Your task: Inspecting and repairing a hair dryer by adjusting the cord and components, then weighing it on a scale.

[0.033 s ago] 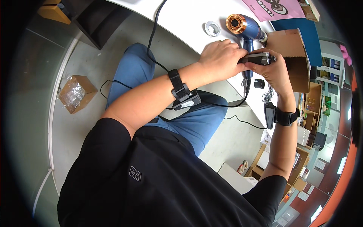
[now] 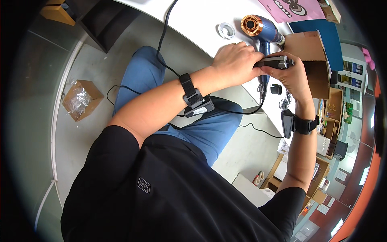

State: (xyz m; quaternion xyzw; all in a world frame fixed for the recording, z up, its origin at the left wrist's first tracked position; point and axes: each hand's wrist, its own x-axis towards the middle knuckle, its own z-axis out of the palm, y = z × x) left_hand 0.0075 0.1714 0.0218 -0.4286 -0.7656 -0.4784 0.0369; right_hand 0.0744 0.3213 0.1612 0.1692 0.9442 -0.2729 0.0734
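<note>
Over the white table (image 2: pixel 201 25), my right hand (image 2: pixel 296 78) is closed around a dark grey and black handheld tool (image 2: pixel 276 62) with a stubby tip. My left hand (image 2: pixel 238 62) meets the tool's other end, its thumb and fingers closed there; the exact grip is partly hidden. A blue hair dryer (image 2: pixel 264 30) with a copper-coloured grille lies on the table. Its handle runs down behind the tool and my hands, and a black cord leaves its lower end. Close to my left hand sits a pale ring-shaped piece (image 2: pixel 226 30). A small black curved piece (image 2: pixel 276 89) lies beside the handle.
An open cardboard box (image 2: pixel 310 56) stands right of the hair dryer, near a pink sheet (image 2: pixel 284 9). Black straps with small devices circle both wrists. A black cable (image 2: pixel 161 42) hangs over the table edge. Another box (image 2: pixel 82 100) with clear plastic rests on the floor.
</note>
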